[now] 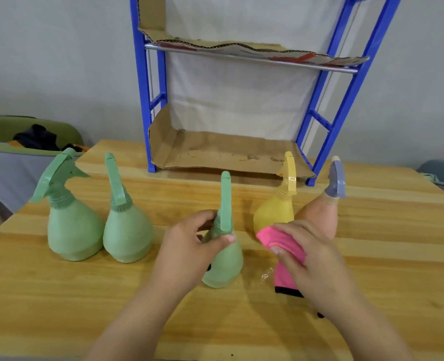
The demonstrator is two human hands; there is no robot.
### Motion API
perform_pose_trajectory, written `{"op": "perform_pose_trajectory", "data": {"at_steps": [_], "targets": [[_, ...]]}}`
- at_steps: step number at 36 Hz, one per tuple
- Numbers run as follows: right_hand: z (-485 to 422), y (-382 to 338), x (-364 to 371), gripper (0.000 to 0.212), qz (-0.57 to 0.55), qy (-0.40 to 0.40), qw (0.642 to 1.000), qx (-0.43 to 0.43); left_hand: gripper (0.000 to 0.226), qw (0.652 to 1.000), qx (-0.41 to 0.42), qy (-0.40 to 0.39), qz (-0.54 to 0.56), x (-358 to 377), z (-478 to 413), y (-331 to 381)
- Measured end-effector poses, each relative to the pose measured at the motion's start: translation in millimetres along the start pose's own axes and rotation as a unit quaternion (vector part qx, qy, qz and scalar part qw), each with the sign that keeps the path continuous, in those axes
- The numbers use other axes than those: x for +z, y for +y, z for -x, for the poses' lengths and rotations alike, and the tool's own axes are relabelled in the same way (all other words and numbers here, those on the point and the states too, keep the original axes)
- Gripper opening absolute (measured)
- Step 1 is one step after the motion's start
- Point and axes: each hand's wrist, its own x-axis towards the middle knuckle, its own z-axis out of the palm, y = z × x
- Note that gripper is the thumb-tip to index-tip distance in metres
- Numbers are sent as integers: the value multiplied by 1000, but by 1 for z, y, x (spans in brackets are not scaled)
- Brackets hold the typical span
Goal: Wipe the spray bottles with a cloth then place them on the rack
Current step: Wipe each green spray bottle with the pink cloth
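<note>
Nearest you, your left hand (pixel 189 246) is curled round the neck of the green pear-shaped plastic spray bottle (pixel 226 267), thumb across the front just under the trigger head. The bottle stands mid-table, toward the near edge of the pale wooden table (pixel 372 256). Your right hand (pixel 312 256) pinches the pink cloth with black edging (pixel 284 278), just beside the bottle and apart from it.

A few drops of water (pixel 265 276) lie between bottle and cloth. If you press sideways while wiping, the base could slide there, since only the neck is held.

Right behind the cloth stands the yellow plastic spray bottle (pixel 273 212), with the peach bottle with a grey-blue trigger head (pixel 320 212) beside it. A wide sweep of your right hand could tip either.

Two more green spray bottles (pixel 72 230) stand toward the left edge. At the far edge, the blue metal rack (pixel 346 100) has cardboard-lined shelves (pixel 215 155). The yellow and peach bottles partly block its right side, so reach in from the centre.
</note>
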Motion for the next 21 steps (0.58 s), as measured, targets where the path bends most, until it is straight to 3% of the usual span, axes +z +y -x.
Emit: {"op": "perform_pose_trajectory", "data": {"at_steps": [6, 13, 21], "targets": [[4, -7, -11, 36, -52, 46, 998, -4, 34, 999, 15, -22, 27, 3, 10, -1], [-10, -33, -23, 35, -73, 98, 987, -102, 32, 998, 19, -18, 66, 1, 10, -13], [-58, -55, -22, 27, -29, 99, 976, -192, 27, 997, 38, -19, 69, 1, 8, -15]]}}
